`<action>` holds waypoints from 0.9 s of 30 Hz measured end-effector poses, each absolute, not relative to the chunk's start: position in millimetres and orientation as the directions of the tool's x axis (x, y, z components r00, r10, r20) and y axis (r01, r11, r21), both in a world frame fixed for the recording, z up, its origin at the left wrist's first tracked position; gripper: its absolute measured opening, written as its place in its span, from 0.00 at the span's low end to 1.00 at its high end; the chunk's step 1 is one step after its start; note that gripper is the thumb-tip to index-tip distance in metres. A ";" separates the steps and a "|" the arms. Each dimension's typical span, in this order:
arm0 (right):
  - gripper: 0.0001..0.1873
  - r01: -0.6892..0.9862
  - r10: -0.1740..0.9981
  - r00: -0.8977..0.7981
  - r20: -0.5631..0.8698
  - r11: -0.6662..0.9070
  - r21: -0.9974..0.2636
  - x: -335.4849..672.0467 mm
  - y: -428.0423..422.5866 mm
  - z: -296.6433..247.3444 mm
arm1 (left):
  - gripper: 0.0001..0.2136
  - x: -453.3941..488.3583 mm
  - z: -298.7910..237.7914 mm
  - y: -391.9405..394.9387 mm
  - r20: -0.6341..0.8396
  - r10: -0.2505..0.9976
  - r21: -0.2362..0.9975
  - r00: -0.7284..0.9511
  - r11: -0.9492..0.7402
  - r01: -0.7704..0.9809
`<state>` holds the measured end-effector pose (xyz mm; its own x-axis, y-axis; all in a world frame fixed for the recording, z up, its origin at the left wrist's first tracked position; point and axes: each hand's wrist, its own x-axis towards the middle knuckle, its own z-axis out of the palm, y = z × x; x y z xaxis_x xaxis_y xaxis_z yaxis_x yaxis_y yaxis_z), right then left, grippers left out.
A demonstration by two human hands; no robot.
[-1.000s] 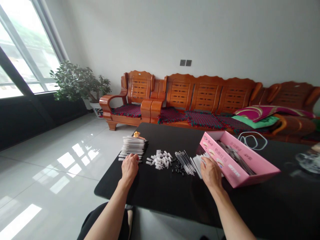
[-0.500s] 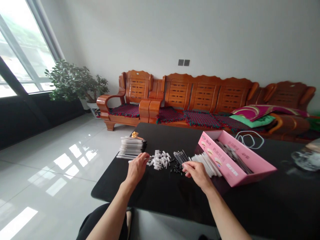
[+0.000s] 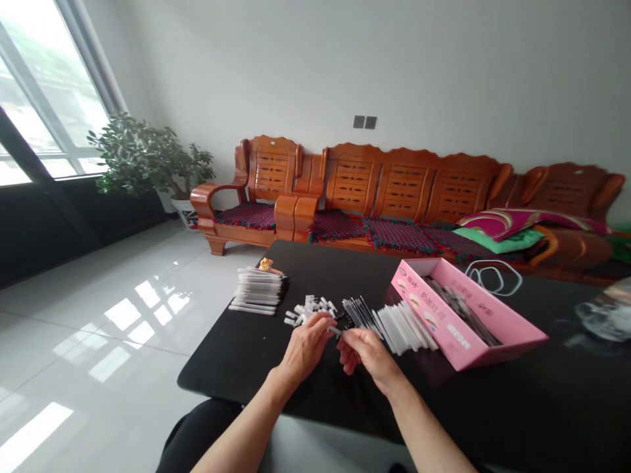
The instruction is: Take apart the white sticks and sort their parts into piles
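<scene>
My left hand (image 3: 309, 345) is closed in a pinch, its fingertips on a small whitish piece (image 3: 334, 330) that reaches toward my right hand (image 3: 367, 355). The right thumb and fingers pinch at the other end; what they hold is mostly hidden. Just beyond the left fingers lies a pile of white pen caps (image 3: 298, 314), partly covered by the hand. Past the right fingers are small black pieces (image 3: 345, 320) and a row of thin dark pen refills (image 3: 361, 311). White pen barrels (image 3: 404, 326) lie beside them. A stack of white pens (image 3: 256, 289) lies at the left.
A pink box (image 3: 468, 335) with dark sticks inside stands right of the barrels on the black table (image 3: 236, 368). A white cable loop (image 3: 493, 276) and a clear plastic bag (image 3: 601, 318) lie farther right. A wooden sofa (image 3: 404, 184) stands behind the table.
My left hand has moved right, away from the pen stack, and my right hand has come left and nearer. The two hands now meet in front of the caps.
</scene>
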<state>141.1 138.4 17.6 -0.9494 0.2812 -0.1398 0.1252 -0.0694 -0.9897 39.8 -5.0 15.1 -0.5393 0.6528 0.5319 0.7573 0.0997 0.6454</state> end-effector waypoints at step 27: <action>0.18 0.102 0.280 -0.953 -0.116 -0.062 -0.993 143.0 135.1 23.2 | 0.17 21.4 2.8 -0.7 -0.108 0.622 0.858 -0.776 -0.336 -0.389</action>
